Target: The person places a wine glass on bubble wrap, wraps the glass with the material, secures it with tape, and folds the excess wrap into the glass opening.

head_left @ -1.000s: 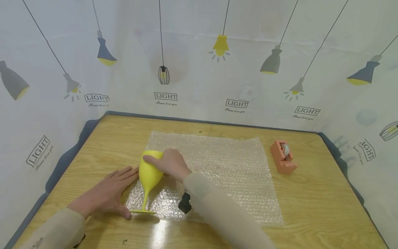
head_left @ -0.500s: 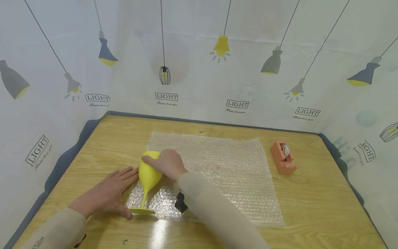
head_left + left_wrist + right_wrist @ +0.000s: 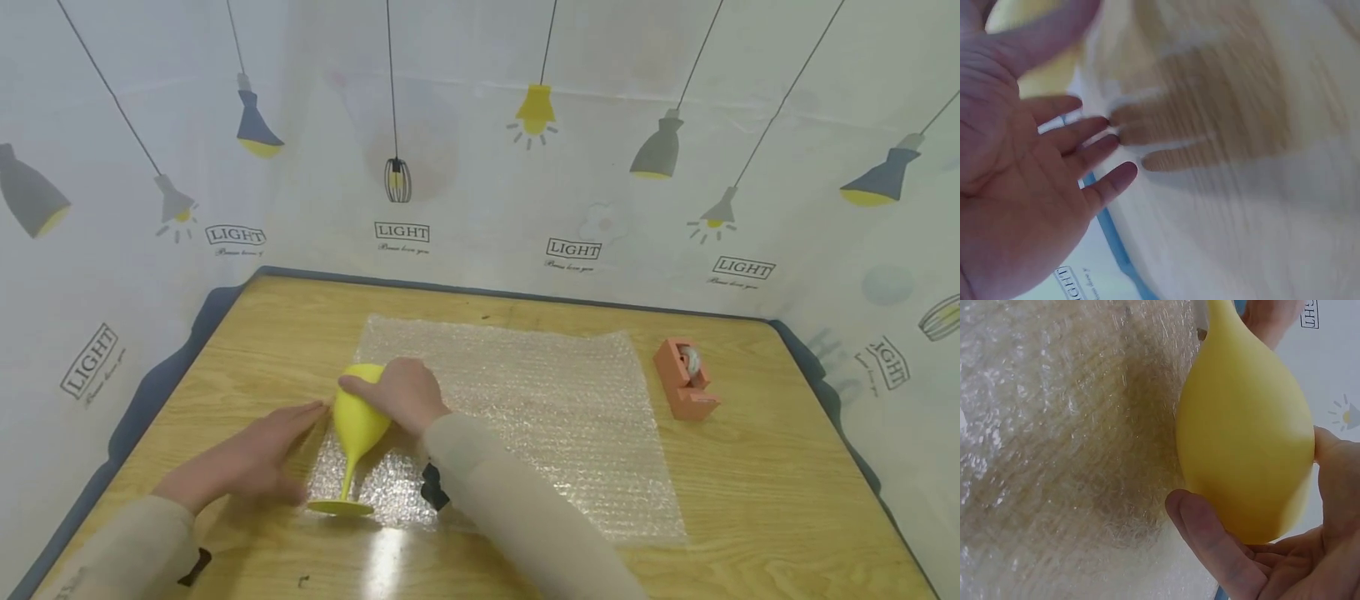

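A yellow wine glass [image 3: 360, 429] lies along the left edge of a bubble wrap sheet [image 3: 540, 417], its round foot toward the front edge of the table. My right hand [image 3: 408, 393] grips the bowl near the rim, thumb on top. In the right wrist view the fingers curl around the bowl's rim end, close over the bubble wrap [image 3: 1072, 425]. My left hand [image 3: 251, 454] is just left of the glass with nothing in it. Its fingers are spread and extended in the left wrist view, the palm [image 3: 1016, 187] facing the camera above the wooden table.
An orange tape dispenser [image 3: 684, 379] with a clear roll stands right of the bubble wrap. The wooden table [image 3: 780, 467] is bordered at its back and sides by a white curtain [image 3: 480, 192] printed with hanging lamps.
My left hand has lifted off the wrap's edge and drawn slightly left, away from the glass. The right hand keeps its grip; the glass has shifted barely to the left.
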Tool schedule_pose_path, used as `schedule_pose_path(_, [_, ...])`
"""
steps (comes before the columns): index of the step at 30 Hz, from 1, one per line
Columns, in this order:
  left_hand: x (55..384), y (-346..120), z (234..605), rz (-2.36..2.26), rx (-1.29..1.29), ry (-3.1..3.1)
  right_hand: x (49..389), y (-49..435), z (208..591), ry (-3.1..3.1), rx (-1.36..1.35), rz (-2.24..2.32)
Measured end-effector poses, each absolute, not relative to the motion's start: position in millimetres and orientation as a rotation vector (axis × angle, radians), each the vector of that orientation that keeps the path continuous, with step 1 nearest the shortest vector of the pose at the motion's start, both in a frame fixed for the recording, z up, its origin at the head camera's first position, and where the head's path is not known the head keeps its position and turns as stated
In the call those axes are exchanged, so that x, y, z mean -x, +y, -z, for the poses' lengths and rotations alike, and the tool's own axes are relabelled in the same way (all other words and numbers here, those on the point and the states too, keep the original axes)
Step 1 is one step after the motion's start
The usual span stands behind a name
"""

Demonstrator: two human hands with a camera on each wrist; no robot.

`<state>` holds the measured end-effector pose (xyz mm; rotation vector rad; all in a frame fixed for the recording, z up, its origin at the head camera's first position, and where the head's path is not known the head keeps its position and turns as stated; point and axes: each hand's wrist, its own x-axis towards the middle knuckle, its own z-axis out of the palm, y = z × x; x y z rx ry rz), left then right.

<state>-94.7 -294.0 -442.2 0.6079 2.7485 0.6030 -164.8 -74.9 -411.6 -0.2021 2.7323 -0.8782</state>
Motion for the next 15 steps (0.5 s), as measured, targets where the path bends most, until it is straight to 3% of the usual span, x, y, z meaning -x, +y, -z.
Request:
schedule_pose_path(5, [97,-284,434,-0.811,-0.463,2.721,165,-75,411,2.732,0.215,0.852])
schedule_pose_path(15, [103,-267,426,-1.324,0.093,2.405,168,-73,412,2.720,0.203,0.841])
